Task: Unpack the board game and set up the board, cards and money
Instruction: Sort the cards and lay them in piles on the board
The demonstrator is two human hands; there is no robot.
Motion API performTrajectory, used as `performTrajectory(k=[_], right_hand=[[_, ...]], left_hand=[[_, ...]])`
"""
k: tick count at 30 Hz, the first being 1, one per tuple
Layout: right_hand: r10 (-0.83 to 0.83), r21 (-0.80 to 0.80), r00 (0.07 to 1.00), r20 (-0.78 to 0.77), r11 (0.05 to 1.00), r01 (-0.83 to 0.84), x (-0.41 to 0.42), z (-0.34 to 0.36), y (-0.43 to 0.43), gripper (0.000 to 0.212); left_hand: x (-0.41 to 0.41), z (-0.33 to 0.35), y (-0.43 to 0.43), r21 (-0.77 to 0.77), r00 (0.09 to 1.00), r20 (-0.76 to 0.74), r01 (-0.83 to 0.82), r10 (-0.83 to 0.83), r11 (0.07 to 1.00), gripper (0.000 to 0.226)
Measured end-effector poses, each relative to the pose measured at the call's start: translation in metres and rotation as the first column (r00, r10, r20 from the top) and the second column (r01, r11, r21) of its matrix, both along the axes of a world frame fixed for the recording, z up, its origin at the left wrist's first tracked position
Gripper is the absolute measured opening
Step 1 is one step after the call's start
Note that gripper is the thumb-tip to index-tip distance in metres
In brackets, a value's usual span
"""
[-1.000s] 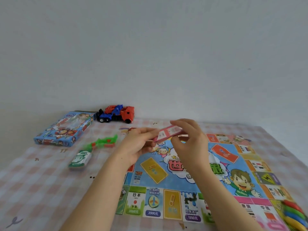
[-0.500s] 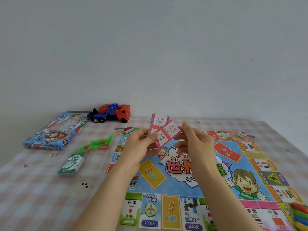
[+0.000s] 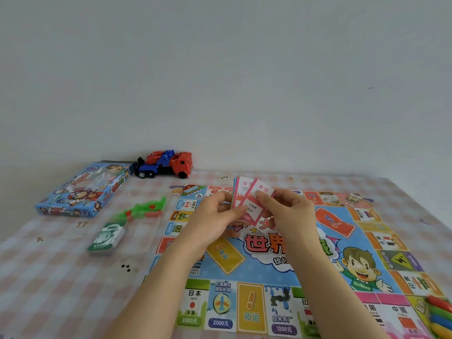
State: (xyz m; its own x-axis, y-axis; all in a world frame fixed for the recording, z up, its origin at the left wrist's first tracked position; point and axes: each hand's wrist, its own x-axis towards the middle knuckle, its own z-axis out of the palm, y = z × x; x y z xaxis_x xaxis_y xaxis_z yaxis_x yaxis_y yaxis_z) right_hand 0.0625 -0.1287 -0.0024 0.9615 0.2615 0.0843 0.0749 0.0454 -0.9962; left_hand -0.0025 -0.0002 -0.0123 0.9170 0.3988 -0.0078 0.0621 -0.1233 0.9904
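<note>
**Loose fan of cards could spill over the board**

Both of your hands hold the small stack of cards [image 3: 247, 199] in the air, above the far half of the board [image 3: 342, 241], toward twelve o'clock from its centre. Your left hand [image 3: 215, 216] cradles the stack with the thumb pressed on its face. The fingers [image 3: 263, 195] of your right hand [image 3: 288, 216] pinch the top pink card and slide it off at an angle.

The hold is light and only at the edges. If you pull that top card too briskly, the ones beneath may drag along and drop onto the printed squares, face up or scattered. Should they slide toward nine o'clock, they could mix with the green money stack [image 3: 106, 237] or the green plastic pieces [image 3: 144, 209] on the surface [image 3: 49, 277].

A second ago the stack was closed and nearly edge-on to you. Now it stands tilted up with its faces readable and two cards splayed apart. Money, box [image 3: 83, 189] and toy truck [image 3: 166, 165] lie where they did.
</note>
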Motion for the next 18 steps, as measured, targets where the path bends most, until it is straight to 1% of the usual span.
performTrajectory(k=[2,4,7,10,15,18], right_hand=[[0.003,-0.01,1.0,-0.002,1.0,-0.003,-0.0002,0.0006,0.0002,0.009],[0.01,-0.017,1.0,-0.005,1.0,-0.01,-0.0003,0.0013,0.0006,0.01],[0.037,-0.001,0.999,-0.002,0.999,-0.037,0.0,0.0014,0.0006,0.01],[0.051,-0.009,0.999,0.009,0.999,-0.051,0.0004,0.0015,0.0004,0.01],[0.022,-0.013,0.999,0.034,1.0,-0.022,0.0015,0.0011,-0.001,0.01],[0.018,-0.015,0.999,0.043,1.0,-0.017,0.0015,0.0011,-0.001,0.012]], left_hand=[[0.0001,0.0009,-0.0009,-0.025,1.0,0.0,0.01,-0.01,1.0,0.018],[0.0002,0.0029,-0.0021,-0.093,1.0,0.017,0.025,-0.024,0.995,0.019],[-0.0006,0.005,-0.0027,-0.188,0.998,0.048,0.042,-0.033,0.981,0.028],[-0.0011,0.0058,-0.002,-0.249,0.997,0.065,0.05,-0.035,0.967,0.034],[-0.0018,0.0089,-0.0039,-0.417,0.995,0.046,0.095,-0.084,0.904,0.026],[-0.0021,0.0085,-0.0044,-0.417,0.993,0.041,0.117,-0.11,0.901,0.025]])
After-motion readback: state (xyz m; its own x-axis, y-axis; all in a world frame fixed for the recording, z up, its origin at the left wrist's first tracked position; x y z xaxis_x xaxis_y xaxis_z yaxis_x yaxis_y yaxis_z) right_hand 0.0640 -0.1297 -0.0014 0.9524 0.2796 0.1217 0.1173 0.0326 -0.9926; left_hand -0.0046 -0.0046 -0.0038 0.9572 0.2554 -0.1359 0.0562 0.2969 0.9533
